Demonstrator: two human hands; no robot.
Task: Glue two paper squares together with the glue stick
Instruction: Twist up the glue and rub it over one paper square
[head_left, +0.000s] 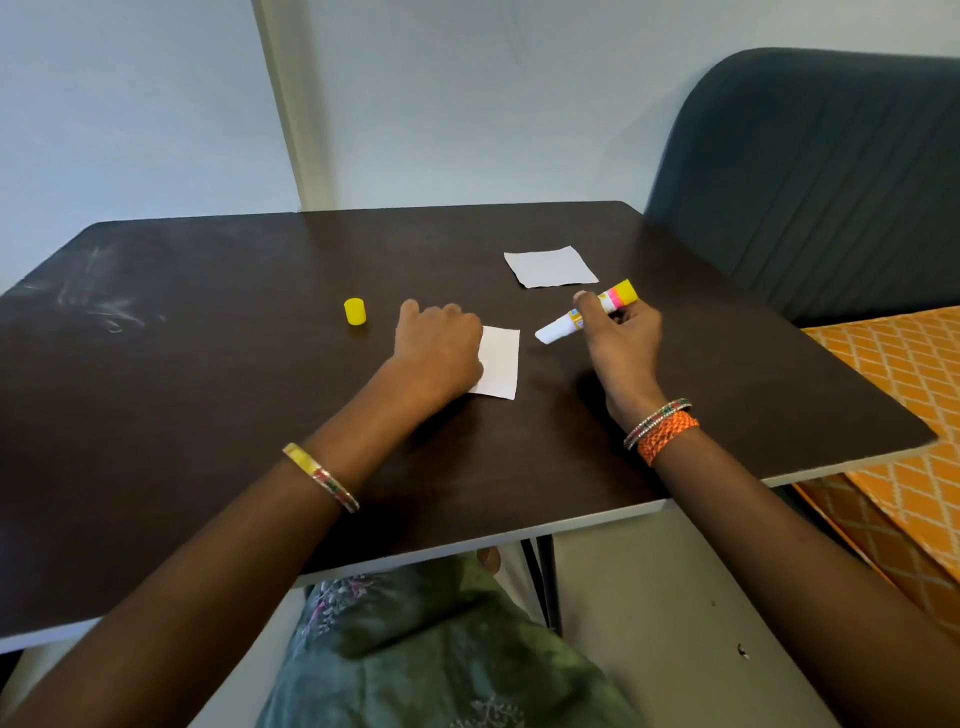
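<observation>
White paper, dark brown table (208, 395). Nearest, lying under the left hand (439, 345), the near paper square (500, 361): pinned flat at its left part, right part showing bare. Fingers hidden on the far side of the knuckles, so not possible telling whether spread or curled; palm facing down, forearm stretching in from the near-left edge.

Just right of that square, hovering above the table: the right hand (621, 332), fingers curling round the glue stick (589, 317), gripping its barrel. Uncapped white end pointing left and down toward the pinned square, yellow-and-pink base pointing up and away to the right. Tip sitting just off the paper's right edge, apparently not touching it.

Risking, as a judgement: dragging the tip across only lightly held paper and crumpling or sliding it, since only the left part is being pinned; smearing glue on the table by overshooting the edge; leaving the stick uncapped and drying.

Beyond the left hand, slightly left: the yellow cap (355, 312), standing upright. Beyond the right hand: the far paper square (550, 266), lying flat, apart from both hands, waiting.
</observation>
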